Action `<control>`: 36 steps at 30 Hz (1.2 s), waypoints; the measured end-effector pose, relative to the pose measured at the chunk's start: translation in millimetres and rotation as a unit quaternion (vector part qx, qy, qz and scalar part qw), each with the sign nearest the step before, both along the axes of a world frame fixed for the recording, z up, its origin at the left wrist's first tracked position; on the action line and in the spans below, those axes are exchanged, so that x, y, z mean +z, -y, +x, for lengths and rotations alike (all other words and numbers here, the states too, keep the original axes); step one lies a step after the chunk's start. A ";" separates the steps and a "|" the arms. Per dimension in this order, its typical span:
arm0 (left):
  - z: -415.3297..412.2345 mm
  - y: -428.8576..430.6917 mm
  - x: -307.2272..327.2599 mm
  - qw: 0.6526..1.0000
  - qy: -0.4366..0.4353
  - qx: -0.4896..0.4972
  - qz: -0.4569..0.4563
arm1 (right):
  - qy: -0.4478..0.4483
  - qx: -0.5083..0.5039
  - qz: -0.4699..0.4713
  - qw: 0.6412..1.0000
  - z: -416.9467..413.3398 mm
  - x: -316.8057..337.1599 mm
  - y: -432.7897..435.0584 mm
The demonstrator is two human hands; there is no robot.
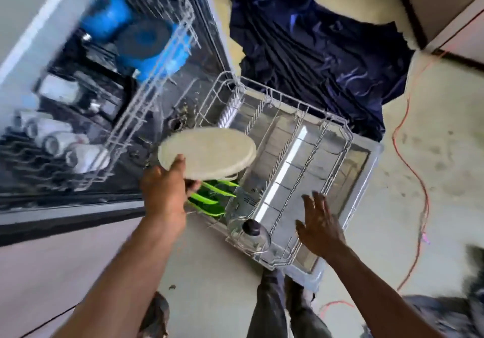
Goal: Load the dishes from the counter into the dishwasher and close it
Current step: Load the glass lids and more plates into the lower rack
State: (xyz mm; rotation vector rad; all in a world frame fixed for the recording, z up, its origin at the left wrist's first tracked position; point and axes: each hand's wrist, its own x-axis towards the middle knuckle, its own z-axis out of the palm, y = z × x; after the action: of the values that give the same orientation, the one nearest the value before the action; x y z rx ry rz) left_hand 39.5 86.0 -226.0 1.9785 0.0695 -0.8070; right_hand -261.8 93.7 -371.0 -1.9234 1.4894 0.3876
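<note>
My left hand [167, 186] grips the near rim of a cream round plate [209, 152], thumb on top, and holds it flat above the left end of the pulled-out lower rack [337, 154]. Green plates [209, 199] stand on edge in that rack just below the cream plate. A glass lid with a dark knob [251, 229] lies at the rack's near corner. My right hand [319, 222] hovers with fingers spread over the rack's near right edge and holds nothing. The upper rack [146, 97] carries blue cups [138, 36] and white cups [65, 141].
The open dishwasher door [366, 170] lies flat under the lower rack. A dark blue cloth [327, 49] is spread on the floor beyond it. An orange cable [413, 170] runs along the floor at the right. My legs [282, 306] stand close to the door's near corner.
</note>
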 end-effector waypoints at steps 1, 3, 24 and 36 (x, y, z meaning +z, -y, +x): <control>10.2 23.2 -22.6 0.999 0.026 -0.024 0.024 | -0.015 0.017 -0.014 1.000 0.7 -18.8 6.1; 29.1 65.4 -58.4 0.993 0.081 -0.061 0.058 | -0.030 0.056 -0.049 0.997 1.9 -49.4 16.5; 62.3 183.5 -192.0 0.939 0.035 -0.213 0.267 | -0.038 0.103 -0.085 0.990 7.3 -83.1 27.2; 68.4 153.2 -147.1 0.983 -0.057 -0.123 0.126 | -0.019 0.107 -0.010 0.994 3.2 -74.6 35.2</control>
State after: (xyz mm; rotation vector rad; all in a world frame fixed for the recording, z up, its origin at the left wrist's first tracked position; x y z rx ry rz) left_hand 107.9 -67.2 -373.2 2.2054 -0.0077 -1.1168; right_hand -258.7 58.5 -445.6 -2.1098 1.3180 0.5099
